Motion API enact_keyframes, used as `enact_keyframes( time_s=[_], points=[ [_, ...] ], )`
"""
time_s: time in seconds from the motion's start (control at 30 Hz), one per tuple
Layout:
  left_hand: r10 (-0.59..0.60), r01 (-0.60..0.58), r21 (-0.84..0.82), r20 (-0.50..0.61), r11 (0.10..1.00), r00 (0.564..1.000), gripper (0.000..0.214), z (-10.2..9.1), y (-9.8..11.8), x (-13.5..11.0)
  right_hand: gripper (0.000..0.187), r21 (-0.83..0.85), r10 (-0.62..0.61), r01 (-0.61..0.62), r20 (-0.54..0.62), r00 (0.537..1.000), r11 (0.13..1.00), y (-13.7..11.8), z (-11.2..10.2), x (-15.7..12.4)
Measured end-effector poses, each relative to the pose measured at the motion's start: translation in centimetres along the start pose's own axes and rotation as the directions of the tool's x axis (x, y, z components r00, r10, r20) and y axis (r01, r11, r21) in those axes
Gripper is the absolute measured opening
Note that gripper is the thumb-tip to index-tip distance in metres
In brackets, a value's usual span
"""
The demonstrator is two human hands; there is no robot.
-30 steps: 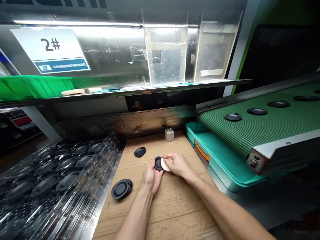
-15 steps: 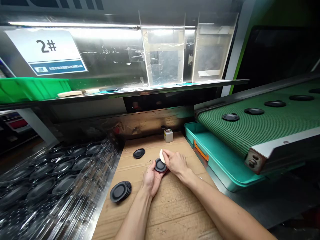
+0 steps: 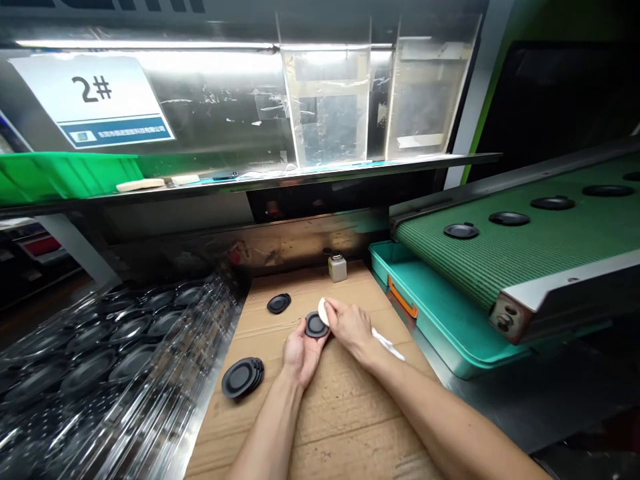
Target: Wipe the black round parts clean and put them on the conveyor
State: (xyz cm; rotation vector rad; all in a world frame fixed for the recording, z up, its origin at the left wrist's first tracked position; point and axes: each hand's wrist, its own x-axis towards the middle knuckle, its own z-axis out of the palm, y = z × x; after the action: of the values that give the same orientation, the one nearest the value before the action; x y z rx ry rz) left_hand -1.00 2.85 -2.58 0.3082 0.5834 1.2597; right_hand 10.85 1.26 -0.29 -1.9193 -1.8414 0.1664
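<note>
My left hand is closed on a round black plastic lid, held above the cardboard. Pinched in my right hand is a round white pad, its edge against the lid's right rim. A white cloth lies partly hidden behind my right wrist. On the cardboard, left of my hands, are a single black lid and, nearer, a stack of several lids. A small white bottle with a metal top stands at the far edge.
At the left, clear plastic trays hold rows of black lids. A green conveyor belt carrying several black lids slopes up at the right, above a teal bin with an orange latch. A metal shelf with a green bin spans the back.
The lid in my left hand has shifted slightly left, and the white pad now sits at its right rim. More of the white cloth shows behind my right wrist.
</note>
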Motion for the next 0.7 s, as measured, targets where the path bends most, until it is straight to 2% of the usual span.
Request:
enact_keyframes(
  time_s=[0.13, 0.27, 0.4, 0.57, 0.7],
  points=[
    [-0.047, 0.048, -0.025, 0.025, 0.999, 0.999, 0.033, -0.1, 0.0, -0.2, 0.043, -0.040, -0.111, 0.111, 0.024, 0.994, 0.993, -0.6, 0.2, -0.3],
    [-0.011, 0.011, -0.033, -0.003, 0.999, 1.000, 0.032, 0.0, 0.1, -0.2, 0.044, -0.098, -0.026, 0.026, -0.001, 1.000, 0.995, -0.6, -0.2, -0.3],
    [-0.083, 0.084, -0.026, 0.030, 0.996, 0.996, 0.033, 0.0, 0.2, -0.1, 0.043, -0.056, -0.176, 0.178, 0.050, 0.983, 0.982, -0.2, -0.6, -0.5],
    [-0.042, 0.042, -0.012, 0.002, 0.999, 0.999, 0.032, 0.1, 0.6, -0.4, 0.045, -0.067, 0.002, -0.006, -0.059, 0.998, 0.998, 1.7, -1.9, 0.6],
    [-0.113, 0.114, -0.012, 0.030, 0.993, 0.993, 0.027, 0.1, 1.3, -0.7, 0.046, -0.002, 0.008, -0.009, -0.139, 0.990, 1.000, 3.8, -2.6, 1.7]
  ],
)
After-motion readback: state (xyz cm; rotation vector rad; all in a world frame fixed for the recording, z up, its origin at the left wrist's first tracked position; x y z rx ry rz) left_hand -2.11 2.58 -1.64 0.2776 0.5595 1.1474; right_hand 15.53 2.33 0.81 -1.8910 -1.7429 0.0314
